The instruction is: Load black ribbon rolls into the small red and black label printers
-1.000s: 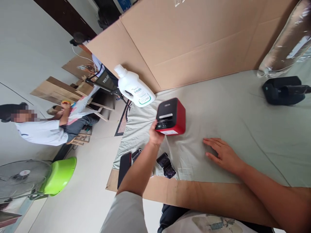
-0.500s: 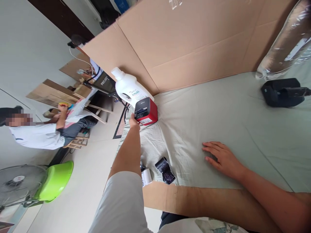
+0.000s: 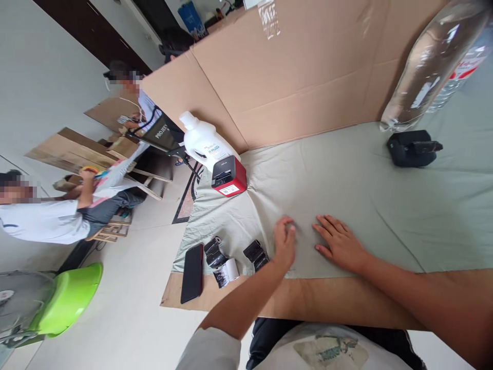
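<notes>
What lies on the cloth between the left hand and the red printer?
Nothing visible does. The left hand rests on bare cloth, and the stretch up to the red printer holds only wrinkles. The dark rolls lie off to the side.

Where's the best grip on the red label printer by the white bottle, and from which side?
Take the red label printer across its two red side walls, coming from above on the near side. It sits squarely on the cloth, a boxy body with flat parallel sides. The white bottle crowds its far-left corner, so that side is probably blocked. Both the left hand and right hand rest empty on the cloth.
</notes>
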A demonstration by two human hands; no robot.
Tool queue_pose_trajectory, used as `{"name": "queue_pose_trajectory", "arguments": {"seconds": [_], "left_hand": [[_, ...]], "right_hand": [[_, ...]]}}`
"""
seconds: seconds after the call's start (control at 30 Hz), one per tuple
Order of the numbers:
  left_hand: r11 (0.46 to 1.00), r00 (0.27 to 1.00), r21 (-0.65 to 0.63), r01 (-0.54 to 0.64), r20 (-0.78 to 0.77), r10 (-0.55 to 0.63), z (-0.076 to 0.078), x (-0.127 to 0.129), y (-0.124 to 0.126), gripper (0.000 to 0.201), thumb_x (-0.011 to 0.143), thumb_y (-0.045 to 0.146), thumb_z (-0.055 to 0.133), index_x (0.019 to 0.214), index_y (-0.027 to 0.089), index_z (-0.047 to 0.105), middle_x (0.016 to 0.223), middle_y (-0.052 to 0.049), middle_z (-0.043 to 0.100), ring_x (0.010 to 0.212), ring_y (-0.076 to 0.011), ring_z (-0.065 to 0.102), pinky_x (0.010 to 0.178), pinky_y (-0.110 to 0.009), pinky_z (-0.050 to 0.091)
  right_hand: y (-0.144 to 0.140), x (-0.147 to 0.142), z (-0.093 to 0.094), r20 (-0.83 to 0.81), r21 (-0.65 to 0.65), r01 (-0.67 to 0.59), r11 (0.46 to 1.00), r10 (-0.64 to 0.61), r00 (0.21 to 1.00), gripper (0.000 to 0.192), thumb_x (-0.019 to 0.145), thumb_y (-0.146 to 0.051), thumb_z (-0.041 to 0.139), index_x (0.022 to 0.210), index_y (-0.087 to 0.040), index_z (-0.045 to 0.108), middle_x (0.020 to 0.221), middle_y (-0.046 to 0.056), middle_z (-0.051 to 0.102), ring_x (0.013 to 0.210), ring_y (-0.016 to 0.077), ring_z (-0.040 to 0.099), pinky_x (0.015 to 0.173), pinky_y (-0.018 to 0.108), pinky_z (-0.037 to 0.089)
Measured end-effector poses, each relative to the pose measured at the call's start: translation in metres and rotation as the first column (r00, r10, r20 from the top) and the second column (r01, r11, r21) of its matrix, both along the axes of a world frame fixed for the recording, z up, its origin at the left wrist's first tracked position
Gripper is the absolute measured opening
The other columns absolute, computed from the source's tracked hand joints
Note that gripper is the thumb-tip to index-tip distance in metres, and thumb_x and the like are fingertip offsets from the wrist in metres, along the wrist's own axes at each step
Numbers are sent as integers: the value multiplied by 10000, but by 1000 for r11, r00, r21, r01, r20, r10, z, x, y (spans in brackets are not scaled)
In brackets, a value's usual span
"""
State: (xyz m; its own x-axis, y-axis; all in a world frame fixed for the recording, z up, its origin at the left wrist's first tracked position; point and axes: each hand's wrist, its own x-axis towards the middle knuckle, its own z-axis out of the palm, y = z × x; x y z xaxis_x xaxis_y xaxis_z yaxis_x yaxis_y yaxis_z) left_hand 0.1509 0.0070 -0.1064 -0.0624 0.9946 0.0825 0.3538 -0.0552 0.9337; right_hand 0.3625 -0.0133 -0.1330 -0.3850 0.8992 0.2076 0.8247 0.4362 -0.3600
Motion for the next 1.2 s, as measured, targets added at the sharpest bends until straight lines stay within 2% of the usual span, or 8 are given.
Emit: {"name": "queue_pose_trajectory", "arguments": {"seconds": [0.17,0.27,0.4,0.57,0.67,0.77,0.97,1.2], "left_hand": [[978,975,125,168,-166,-146,-8,-4,-50,215,984,335,473,1123,215,584,1329,-119,558,1351,-251,453,1155,-508,348],[972,963,150,183,-225,-147,-5,-10,-52,179,985,287,462,1092,217,587,1249,-110,600,1251,-239,532,1087,-492,423],[944,896,159,289,-391,-209,-1,-1,-47,131,945,250,511,974,215,633,1113,-85,655,1116,-255,580,994,-495,454],[923,832,165,347,-508,-222,2,7,-47,104,902,199,548,918,206,650,1097,-80,668,1122,-267,565,980,-494,437],[927,838,160,339,-499,-220,3,6,-47,117,893,188,541,909,210,654,1091,-78,670,1123,-268,567,987,-495,436],[933,850,132,334,-470,-237,4,6,-46,110,868,198,560,895,229,662,1085,-80,674,1121,-285,571,982,-511,440],[941,864,60,332,-419,-278,11,8,-47,95,828,206,602,878,243,674,1104,-86,678,1127,-312,568,995,-559,421],[959,959,-48,280,61,-277,16,20,-34,295,911,397,586,1155,234,626,1249,-123,615,1195,-281,576,1046,-515,448]], "right_hand": [[-28,28,-5,112,85,-153,985,143,983,579,976,-498,457,1498,-247,454,1574,81,439,1450,292,407,1151,511,351],[-5,52,11,175,49,-167,985,157,972,506,971,-503,463,1402,-260,567,1507,88,526,1398,304,463,1125,518,357],[82,97,56,255,99,216,971,-234,938,492,954,-455,491,1316,-155,634,1494,180,509,1432,383,374,1130,558,299],[177,171,102,333,147,670,728,-674,660,631,914,-430,587,1387,-17,523,1573,291,312,1476,478,164,1122,632,179],[190,203,104,312,-34,837,546,-790,528,839,892,-567,595,1443,41,420,1510,400,291,1414,499,271,1041,613,268],[182,214,95,223,-225,852,472,-827,517,970,863,-670,527,1499,37,336,1445,392,356,1322,467,435,983,542,356],[161,191,88,-4,-242,834,497,-860,511,958,784,-561,703,1540,-92,347,1430,313,428,1305,484,469,1027,583,386],[101,93,85,-256,-183,444,877,-478,840,876,749,-497,729,1495,-149,428,1341,210,544,1278,396,519,1091,568,413]]}}
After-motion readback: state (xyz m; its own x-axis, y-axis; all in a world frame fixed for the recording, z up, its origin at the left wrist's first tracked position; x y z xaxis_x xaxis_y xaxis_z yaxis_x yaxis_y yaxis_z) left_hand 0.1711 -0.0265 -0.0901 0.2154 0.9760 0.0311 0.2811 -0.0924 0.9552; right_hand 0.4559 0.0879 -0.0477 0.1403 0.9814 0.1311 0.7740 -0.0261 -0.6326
